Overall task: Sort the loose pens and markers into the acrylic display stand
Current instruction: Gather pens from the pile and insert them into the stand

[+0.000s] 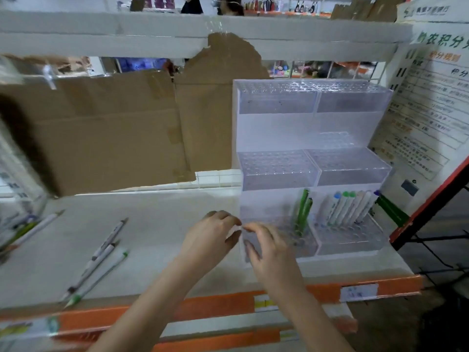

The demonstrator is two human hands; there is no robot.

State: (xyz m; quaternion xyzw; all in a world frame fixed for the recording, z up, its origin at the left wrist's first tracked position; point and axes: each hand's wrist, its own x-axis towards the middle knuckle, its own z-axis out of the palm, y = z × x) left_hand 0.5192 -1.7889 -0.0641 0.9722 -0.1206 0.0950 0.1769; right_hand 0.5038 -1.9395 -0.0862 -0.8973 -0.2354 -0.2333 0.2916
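Both forearms are cut off at the lower edge of the view, and the frame is blurred throughout. The left hand (213,237) and right hand (269,247) are held together at the front left corner of the acrylic display stand (279,130); the fingers of both are curled with the tips almost meeting, and whether anything is pinched between them cannot be told. A white tag (358,292) on the orange shelf edge (218,307) bears writing too blurred to be read. Four loose pens (101,260) are counted on the white shelf (165,224) to the left; more at the far left edge are cut off. In the stand's lowest tier, two green pens (303,212) stand left and about seven white markers (347,208) right. The two upper tiers follow behind, then cardboard (109,138). Chinese print on the poster (429,110) at the right cannot be made out
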